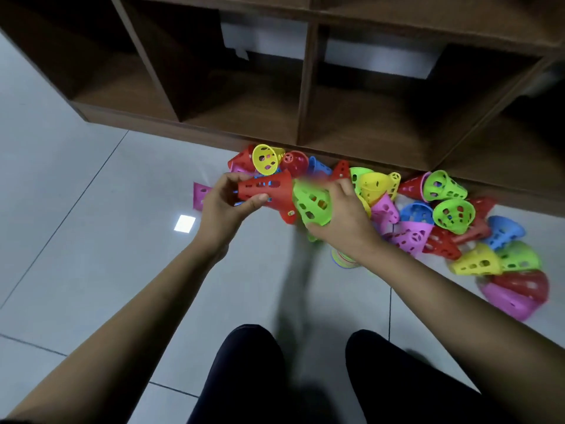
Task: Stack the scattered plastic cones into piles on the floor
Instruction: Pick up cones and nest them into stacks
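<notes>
Cones [412, 237] seemed light and stiff; my left hand [220, 206] gripped the red cone [266, 189] mid-wall, my right hand [345, 215] curled round the green cone [313, 206].

The cones [412, 237] are moulded plastic, pierced with holes, their walls smooth with a faint sheen. The red cone [266, 189] and green cone [315, 206] look the same. The floor [91, 209] is pale tile, glossy enough to mirror a square of light [184, 223]. The shelf [244, 117] looks like dark brown wood or laminate, matt and smooth. The trousers [244, 377] are black cloth, matt.
</notes>
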